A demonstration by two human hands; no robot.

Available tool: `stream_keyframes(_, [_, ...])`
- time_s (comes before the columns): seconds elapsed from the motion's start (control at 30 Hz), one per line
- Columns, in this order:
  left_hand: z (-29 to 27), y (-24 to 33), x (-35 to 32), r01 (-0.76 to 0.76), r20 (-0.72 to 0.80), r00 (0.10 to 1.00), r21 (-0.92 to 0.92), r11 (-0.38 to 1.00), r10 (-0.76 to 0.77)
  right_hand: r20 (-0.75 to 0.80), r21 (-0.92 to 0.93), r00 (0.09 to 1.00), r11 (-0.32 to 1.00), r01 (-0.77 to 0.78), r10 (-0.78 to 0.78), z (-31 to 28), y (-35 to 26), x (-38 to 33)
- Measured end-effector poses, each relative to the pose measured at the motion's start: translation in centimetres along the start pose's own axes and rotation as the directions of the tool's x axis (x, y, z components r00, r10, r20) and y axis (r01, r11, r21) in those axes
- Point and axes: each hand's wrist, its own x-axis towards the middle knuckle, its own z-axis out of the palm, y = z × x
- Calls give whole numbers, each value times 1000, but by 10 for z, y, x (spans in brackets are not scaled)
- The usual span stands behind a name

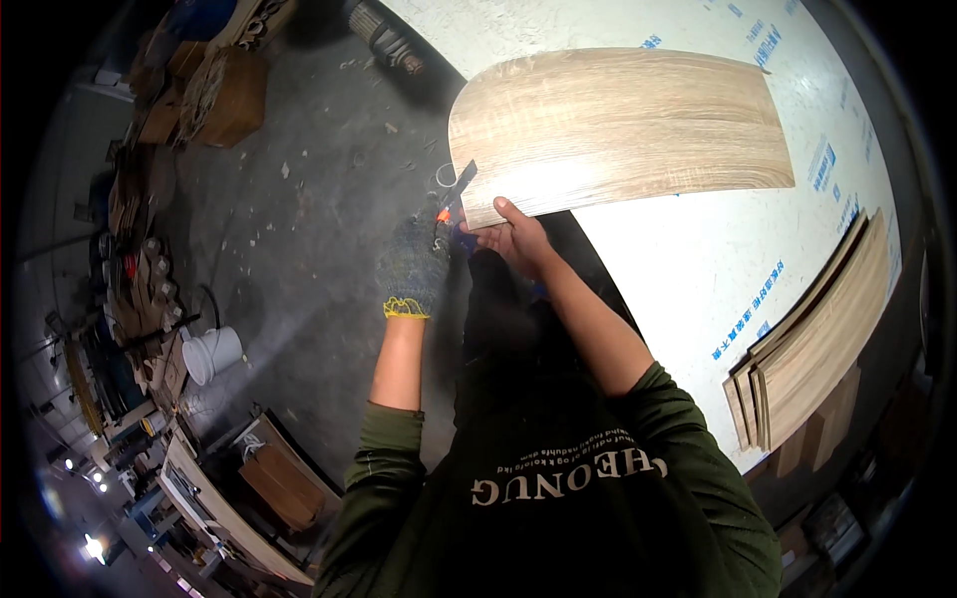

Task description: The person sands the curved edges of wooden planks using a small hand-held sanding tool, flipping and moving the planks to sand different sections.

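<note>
White table (698, 259); wood-grain panel (618, 125) lengthwise left-right

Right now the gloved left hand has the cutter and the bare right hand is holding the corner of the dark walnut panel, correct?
Not quite: the head view shows the panel is pale, light oak-coloured. The gloved left hand has the cutter, and the bare right hand holds the panel's corner.

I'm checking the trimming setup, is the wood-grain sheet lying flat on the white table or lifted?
Mostly flat: the wood-grain sheet lies on the white table, its near corner overhanging, held by the right hand.
</note>
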Motion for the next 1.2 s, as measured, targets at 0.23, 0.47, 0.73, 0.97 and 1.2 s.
stream_keyframes(0.23, [-3,-5,36,8,62,998,12,1000,-9,4,-47,1000,999,4,-4,-4,-1,-1])
stream_keyframes(0.47, [5,-26,90,-90,-6,996,-70,994,89,15,-76,1000,997,-8,9,3,-7,-4])
stream_keyframes(0.73, [3,-34,82,-78,30,997,-7,997,78,-66,-113,975,970,-216,210,-14,-13,-25])
stream_keyframes(0.97, [-4,-23,-29,72,23,997,-151,986,-70,-195,-265,908,872,-412,370,-30,-6,-90])
stream_keyframes(1.2, [-7,-11,-55,87,19,996,-93,992,-85,-310,-383,946,899,-214,93,-23,32,-87])
